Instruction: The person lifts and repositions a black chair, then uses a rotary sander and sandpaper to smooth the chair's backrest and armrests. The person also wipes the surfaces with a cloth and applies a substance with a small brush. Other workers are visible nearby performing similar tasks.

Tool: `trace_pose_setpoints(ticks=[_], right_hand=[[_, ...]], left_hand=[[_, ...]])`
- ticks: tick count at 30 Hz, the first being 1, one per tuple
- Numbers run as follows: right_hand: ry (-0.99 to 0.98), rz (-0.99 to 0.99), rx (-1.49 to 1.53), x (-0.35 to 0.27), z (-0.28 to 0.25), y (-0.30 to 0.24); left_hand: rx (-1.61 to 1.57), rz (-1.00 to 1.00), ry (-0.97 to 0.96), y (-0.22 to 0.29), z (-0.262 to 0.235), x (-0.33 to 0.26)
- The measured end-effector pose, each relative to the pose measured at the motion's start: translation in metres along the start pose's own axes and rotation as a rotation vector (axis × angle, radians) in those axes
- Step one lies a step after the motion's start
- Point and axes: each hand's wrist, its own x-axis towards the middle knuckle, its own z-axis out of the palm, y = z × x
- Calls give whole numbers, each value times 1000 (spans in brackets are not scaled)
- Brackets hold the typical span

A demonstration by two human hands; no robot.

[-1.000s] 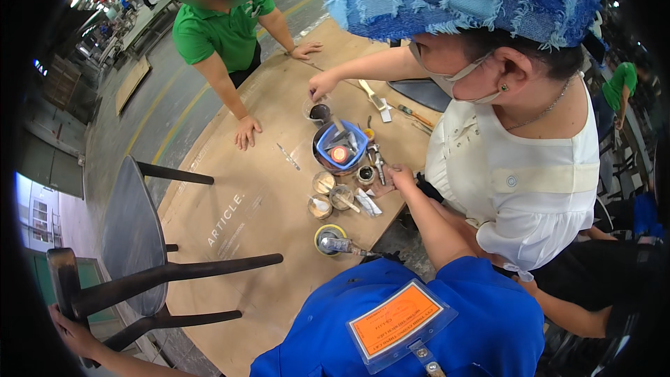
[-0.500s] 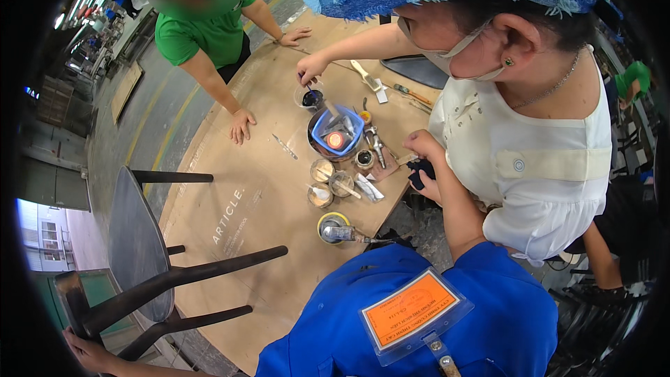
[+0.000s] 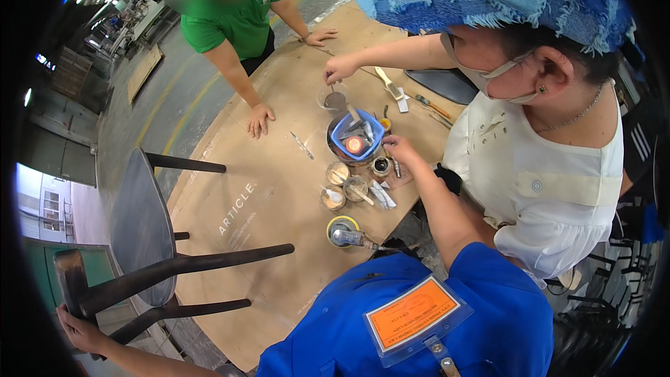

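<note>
My left hand [image 3: 80, 329] is closed round a dark wooden part of a chair [image 3: 143, 223], at the lower left. The chair lies on its side, its legs pointing right across the table. My right hand [image 3: 399, 148] reaches over the table beside a blue plastic basket [image 3: 339, 128]. Its fingers are closed on a small silver metal tool [image 3: 397, 168], mostly hidden by the hand. Near it stands an open jar of dark liquid [image 3: 380, 165]. Across from me, a co-worker's hand [image 3: 340, 68] holds a thin stick in a clear cup of dark liquid [image 3: 335, 102].
Several cups of pale paste [image 3: 333, 197] stand below the basket. A round sander [image 3: 343, 232] sits near the table's near edge. Brushes [image 3: 387, 82] lie toward the far right. Another person in green [image 3: 234, 17] leans both hands on the cardboard-covered table [image 3: 272, 188].
My right hand has moved left and forward onto the metal tool by the basket. My left hand stays on the chair. The view has shifted slightly.
</note>
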Motion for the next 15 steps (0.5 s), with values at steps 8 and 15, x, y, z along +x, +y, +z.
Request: trace_pose_setpoints(ticks=[8, 15], right_hand=[[-255, 38, -104, 76, 51, -113], [-307, -154, -354, 56, 64, -131]], left_hand=[[-57, -128, -34, 14, 0, -4], [21, -61, 4, 15, -4, -7]])
